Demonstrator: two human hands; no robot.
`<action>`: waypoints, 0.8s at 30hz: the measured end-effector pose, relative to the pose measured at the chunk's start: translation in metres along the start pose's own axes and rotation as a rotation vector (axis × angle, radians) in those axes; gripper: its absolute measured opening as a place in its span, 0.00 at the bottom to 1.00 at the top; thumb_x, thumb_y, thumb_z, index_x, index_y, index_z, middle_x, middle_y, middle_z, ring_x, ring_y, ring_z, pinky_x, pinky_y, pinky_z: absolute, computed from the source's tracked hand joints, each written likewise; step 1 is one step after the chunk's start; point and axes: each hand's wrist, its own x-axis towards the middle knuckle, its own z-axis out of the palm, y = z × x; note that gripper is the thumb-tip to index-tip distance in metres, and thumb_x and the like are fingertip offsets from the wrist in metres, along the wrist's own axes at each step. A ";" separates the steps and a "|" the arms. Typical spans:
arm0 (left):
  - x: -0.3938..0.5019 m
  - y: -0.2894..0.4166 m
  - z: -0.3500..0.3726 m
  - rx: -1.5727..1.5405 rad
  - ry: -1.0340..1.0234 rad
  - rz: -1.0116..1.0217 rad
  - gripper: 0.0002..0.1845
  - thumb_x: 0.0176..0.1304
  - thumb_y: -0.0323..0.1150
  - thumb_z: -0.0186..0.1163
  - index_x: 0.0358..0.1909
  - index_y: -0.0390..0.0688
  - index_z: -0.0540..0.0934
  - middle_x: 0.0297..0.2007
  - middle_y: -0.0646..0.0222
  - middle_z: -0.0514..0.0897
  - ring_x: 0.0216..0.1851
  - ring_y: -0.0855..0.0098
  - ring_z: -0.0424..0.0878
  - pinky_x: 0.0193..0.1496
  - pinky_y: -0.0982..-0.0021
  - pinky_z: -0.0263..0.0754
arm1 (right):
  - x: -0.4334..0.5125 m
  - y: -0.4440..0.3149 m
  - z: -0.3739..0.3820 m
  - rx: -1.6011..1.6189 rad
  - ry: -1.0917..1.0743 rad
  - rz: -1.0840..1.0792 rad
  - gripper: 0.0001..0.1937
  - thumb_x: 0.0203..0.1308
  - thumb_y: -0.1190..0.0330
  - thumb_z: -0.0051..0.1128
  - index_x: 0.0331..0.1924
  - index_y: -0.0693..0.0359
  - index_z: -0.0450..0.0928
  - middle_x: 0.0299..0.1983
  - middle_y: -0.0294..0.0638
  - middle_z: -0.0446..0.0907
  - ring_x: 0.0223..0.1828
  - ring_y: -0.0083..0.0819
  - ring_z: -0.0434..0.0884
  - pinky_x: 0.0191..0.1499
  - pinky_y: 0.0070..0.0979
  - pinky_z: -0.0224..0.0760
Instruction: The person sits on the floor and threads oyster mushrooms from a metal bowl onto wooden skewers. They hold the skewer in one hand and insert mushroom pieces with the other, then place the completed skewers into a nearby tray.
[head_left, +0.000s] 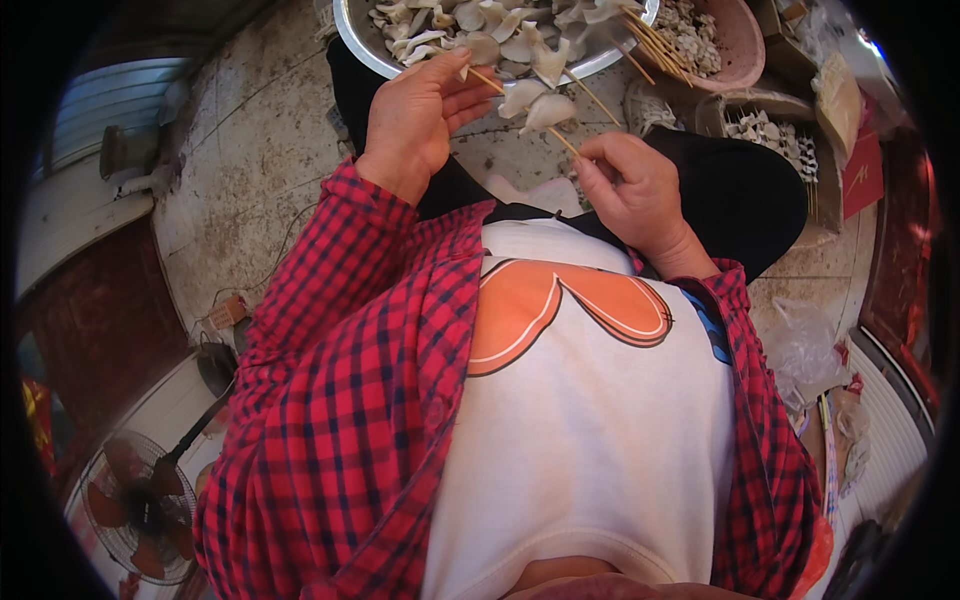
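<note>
A thin bamboo skewer (564, 141) slants between my hands, with pale oyster mushroom pieces (551, 112) threaded around its middle. My right hand (634, 187) pinches its lower end between thumb and fingers. At the upper end, my left hand (424, 112) has its thumb and partly spread fingers around the skewer; a small pale bit shows under the thumb. Just beyond is a metal basin (358, 46) of torn oyster mushrooms (480, 46). Several bare skewers (660, 49) stick out over its right rim, and another skewer (592, 97), with mushroom at its top, leans out at the front.
A pink plastic basin (750, 45) of mushroom pieces stands right of the metal one. Nearer on the right, a box (829, 199) holds threaded mushroom skewers (776, 142). A clear plastic bag (806, 352) lies at the right; a fan (139, 506) stands lower left.
</note>
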 end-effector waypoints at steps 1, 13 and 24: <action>-0.002 -0.005 -0.001 0.028 -0.021 -0.036 0.17 0.68 0.37 0.63 0.51 0.36 0.78 0.45 0.59 0.86 0.49 0.59 0.86 0.55 0.58 0.82 | 0.000 0.001 0.000 -0.007 0.004 -0.024 0.03 0.58 0.77 0.64 0.35 0.63 0.81 0.26 0.38 0.76 0.22 0.23 0.74 0.26 0.20 0.66; -0.013 -0.018 0.002 0.056 -0.073 -0.111 0.14 0.69 0.38 0.63 0.47 0.37 0.80 0.42 0.62 0.87 0.44 0.63 0.87 0.51 0.62 0.83 | 0.000 0.000 -0.002 0.005 -0.027 0.008 0.03 0.55 0.74 0.64 0.32 0.59 0.81 0.24 0.38 0.77 0.23 0.31 0.77 0.27 0.26 0.70; 0.026 0.024 -0.008 0.532 -0.026 0.398 0.16 0.65 0.40 0.64 0.46 0.37 0.82 0.37 0.67 0.86 0.38 0.69 0.87 0.42 0.68 0.82 | 0.001 0.003 -0.008 0.161 0.095 0.140 0.03 0.63 0.74 0.63 0.36 0.64 0.81 0.27 0.32 0.77 0.26 0.17 0.75 0.31 0.16 0.68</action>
